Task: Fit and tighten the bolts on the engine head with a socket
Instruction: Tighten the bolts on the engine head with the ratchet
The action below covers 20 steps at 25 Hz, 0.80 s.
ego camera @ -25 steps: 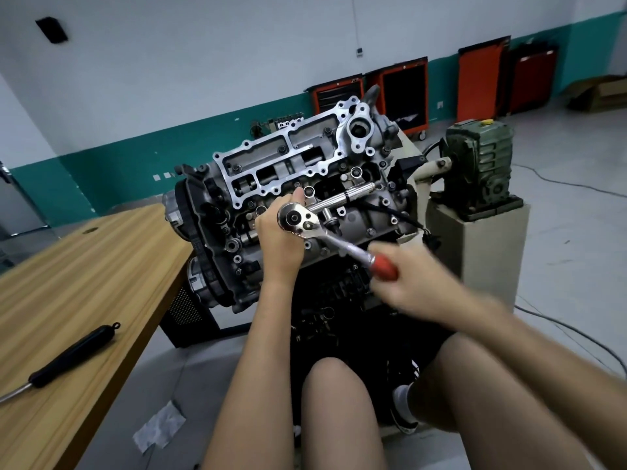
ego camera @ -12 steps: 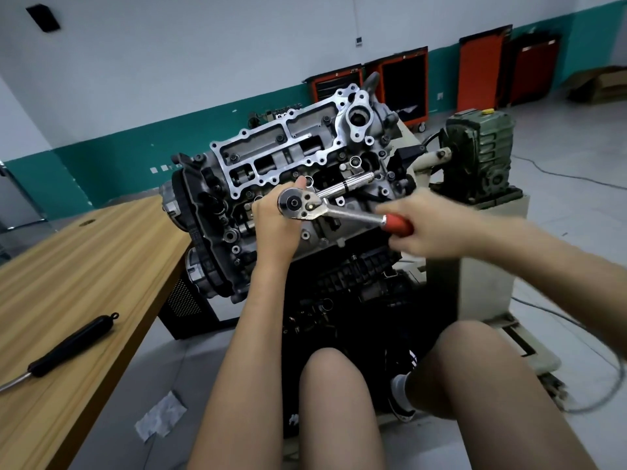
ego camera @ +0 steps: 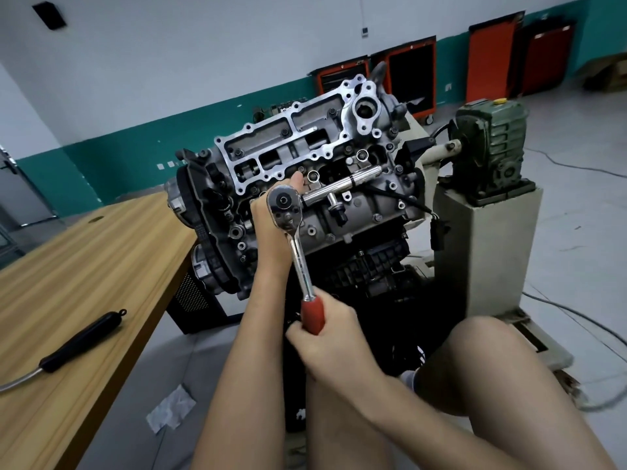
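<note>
Engine head is sitting tilted on a stand at centre, beside a wooden table. A ratchet wrench is pressing its round head against the engine's side, its shaft pointing down toward the person. The left hand is wrapping behind the ratchet head, thumb up; whatever it may be gripping there is hidden. The right hand is closing around the red handle. A black-handled tool is lying on the table, well apart.
</note>
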### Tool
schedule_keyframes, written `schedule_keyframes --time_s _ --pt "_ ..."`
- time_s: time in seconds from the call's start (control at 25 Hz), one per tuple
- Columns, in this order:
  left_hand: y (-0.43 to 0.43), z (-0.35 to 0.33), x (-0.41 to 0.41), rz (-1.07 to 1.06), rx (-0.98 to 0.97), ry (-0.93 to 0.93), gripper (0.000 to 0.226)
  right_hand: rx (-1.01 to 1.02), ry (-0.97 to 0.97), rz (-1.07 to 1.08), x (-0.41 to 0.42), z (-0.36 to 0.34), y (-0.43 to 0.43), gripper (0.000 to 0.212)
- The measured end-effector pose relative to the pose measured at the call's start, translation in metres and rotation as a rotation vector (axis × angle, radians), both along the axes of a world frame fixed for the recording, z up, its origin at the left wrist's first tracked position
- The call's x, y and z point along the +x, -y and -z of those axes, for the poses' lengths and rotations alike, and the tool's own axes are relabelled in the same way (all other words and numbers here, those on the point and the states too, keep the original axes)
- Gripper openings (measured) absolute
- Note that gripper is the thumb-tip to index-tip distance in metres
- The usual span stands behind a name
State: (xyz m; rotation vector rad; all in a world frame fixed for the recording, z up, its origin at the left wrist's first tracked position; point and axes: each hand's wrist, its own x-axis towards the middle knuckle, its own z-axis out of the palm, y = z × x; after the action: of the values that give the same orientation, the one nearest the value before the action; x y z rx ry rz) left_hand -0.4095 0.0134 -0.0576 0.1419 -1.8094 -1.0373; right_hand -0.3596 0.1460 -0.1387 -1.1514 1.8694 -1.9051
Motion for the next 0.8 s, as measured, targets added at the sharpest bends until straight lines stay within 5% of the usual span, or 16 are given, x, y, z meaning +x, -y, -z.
schedule_keyframes --time_s 0.24,0.36,0.44,0.68,0.8 --pt "0.005 -0.003 -0.002 -0.062 -0.129 0.072 0.053 0.547 -0.823 -0.045 -0.136 -0.099 -0.071 0.029" --pt "0.006 -0.002 -0.002 -0.05 -0.14 0.068 0.054 0.598 -1.141 0.122 -0.159 -0.135 -0.067 0.027" --pt "0.004 -0.001 -0.001 -0.039 -0.093 0.065 0.054 0.557 -1.002 0.15 -0.146 -0.111 -0.068 0.033" --pt "-0.005 0.002 -0.004 -0.067 0.004 -0.008 0.048 0.031 -0.097 0.065 -0.021 -0.004 -0.013 0.034" --pt "-0.001 0.0 0.0 -0.046 -0.044 0.021 0.051 0.033 -0.018 -0.016 -0.006 -0.003 -0.009 0.03"
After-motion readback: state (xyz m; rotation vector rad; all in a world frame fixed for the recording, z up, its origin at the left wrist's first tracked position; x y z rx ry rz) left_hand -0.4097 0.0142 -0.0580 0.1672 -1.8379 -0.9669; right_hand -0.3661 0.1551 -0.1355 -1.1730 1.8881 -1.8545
